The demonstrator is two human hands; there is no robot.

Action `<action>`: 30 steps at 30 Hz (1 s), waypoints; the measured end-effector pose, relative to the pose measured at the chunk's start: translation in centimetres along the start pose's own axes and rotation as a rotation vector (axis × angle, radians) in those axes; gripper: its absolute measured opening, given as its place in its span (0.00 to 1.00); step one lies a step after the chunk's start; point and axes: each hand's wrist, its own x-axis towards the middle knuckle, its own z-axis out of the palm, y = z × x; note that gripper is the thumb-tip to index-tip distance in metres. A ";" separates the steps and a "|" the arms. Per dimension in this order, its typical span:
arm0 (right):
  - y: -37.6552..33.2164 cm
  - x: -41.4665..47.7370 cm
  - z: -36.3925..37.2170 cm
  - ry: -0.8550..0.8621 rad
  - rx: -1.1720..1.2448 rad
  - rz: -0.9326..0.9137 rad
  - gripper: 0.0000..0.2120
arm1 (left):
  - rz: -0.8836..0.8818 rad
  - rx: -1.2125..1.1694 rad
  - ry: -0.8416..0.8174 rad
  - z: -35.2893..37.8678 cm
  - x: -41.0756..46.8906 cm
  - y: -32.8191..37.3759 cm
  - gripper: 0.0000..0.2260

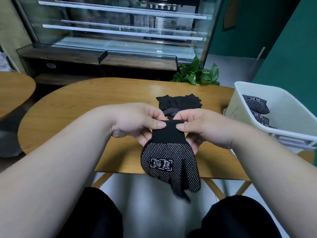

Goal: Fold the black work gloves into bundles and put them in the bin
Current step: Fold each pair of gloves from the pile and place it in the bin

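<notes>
Pinching the dotted black glove's cuff, left hand and right hand meet thumb-to-thumb above the tabletop's near edge.

Left: bare worktop, open for a reach.
Middle: glove pile lies just past the held glove.
Right: bin with raised walls, mouth open, bundles covering part of its floor.
Back: plant behind the far edge.

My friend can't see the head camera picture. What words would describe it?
The left hand and right hand pinch the cuff of a black dotted glove over the edge of a wooden table. More black gloves lie behind it, and a white bin on the right holds folded bundles.
</notes>
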 end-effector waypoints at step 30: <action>15.3 2.4 4.6 0.317 -0.829 -0.338 0.14 | 0.416 0.792 0.429 5.3 4.3 -14.1 0.09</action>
